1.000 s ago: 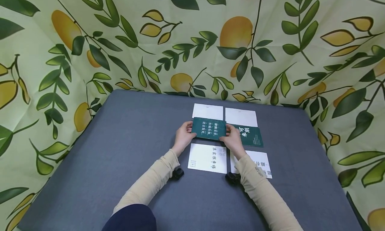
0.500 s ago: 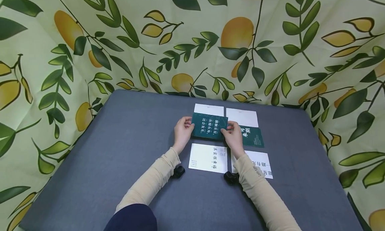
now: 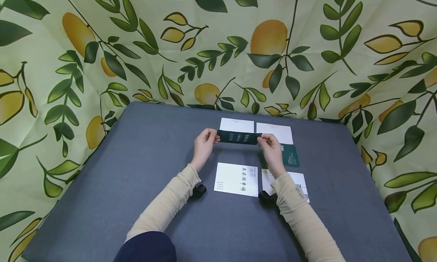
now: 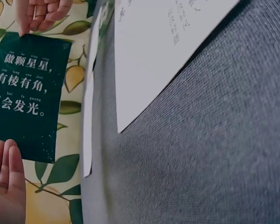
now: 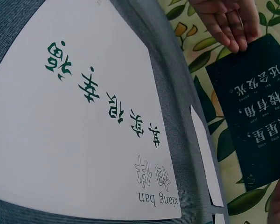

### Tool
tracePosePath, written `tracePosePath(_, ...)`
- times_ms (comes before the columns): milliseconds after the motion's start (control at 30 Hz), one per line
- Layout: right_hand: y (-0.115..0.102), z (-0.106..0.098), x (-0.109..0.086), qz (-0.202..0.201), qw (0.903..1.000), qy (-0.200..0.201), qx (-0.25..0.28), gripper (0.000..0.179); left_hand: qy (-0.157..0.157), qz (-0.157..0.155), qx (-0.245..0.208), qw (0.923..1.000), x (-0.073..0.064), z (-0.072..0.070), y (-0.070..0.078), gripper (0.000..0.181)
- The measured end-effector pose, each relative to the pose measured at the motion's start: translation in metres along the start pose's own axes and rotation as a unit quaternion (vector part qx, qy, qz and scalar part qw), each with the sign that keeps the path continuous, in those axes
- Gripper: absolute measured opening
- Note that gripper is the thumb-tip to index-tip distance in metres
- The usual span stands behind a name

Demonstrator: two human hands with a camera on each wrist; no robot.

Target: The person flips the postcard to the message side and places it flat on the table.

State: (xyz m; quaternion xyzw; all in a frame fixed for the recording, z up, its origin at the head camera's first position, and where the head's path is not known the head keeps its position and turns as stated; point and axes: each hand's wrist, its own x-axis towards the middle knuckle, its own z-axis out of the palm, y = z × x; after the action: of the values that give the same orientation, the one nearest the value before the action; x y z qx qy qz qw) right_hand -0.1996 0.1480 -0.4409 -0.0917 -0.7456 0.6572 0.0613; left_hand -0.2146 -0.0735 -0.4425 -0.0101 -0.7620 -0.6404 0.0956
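Note:
A dark green postcard [image 3: 238,137] with white Chinese lettering is held up over the table between both hands. My left hand [image 3: 203,146] pinches its left end and my right hand [image 3: 272,152] pinches its right end. In the head view the card is tilted, showing as a narrow strip. Its lettered face shows fully in the left wrist view, with the left hand [image 4: 7,182] at the card's lower edge. The right wrist view has the card [image 5: 256,116] at right. Below the hands, a white card [image 3: 235,179] with a column of dark characters lies flat.
Another white card [image 3: 300,180] lies partly under the right forearm. A second green card [image 3: 290,155] lies beyond the right hand. Two plain white cards, one left [image 3: 237,124] and one right [image 3: 274,132], lie at the back of the grey table [image 3: 153,140]. A fruit-patterned cloth [image 3: 218,57] hangs behind.
The green postcard was held lower with its face toward the head camera; both hands have raised it and tilted it until its face looks narrow. The cards on the table stay put.

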Motion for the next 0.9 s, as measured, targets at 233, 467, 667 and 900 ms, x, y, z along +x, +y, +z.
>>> tracePosePath(233, 0.002, -0.004, 0.002, 0.026, 0.9986, -0.01, 0.044, 0.028, -0.008, -0.018, 0.011, 0.9997, 0.001, -0.005, 0.001, 0.022)
tracePosePath(467, 0.007, -0.003, 0.005, 0.026, 0.9975, -0.038, -0.053, 0.028, -0.08, -0.014, 0.12, 0.9895, 0.009, -0.007, -0.001, 0.025)
tracePosePath(667, 0.015, -0.001, 0.01, 0.006, 0.9671, -0.109, -0.23, 0.048, -0.149, 0.012, 0.264, 0.9528, 0.013, -0.006, -0.001, 0.048)
tracePosePath(900, 0.019, 0.003, 0.015, -0.005, 0.9255, -0.158, -0.344, 0.055, -0.2, 0.013, 0.355, 0.9133, 0.016, -0.002, -0.004, 0.053)
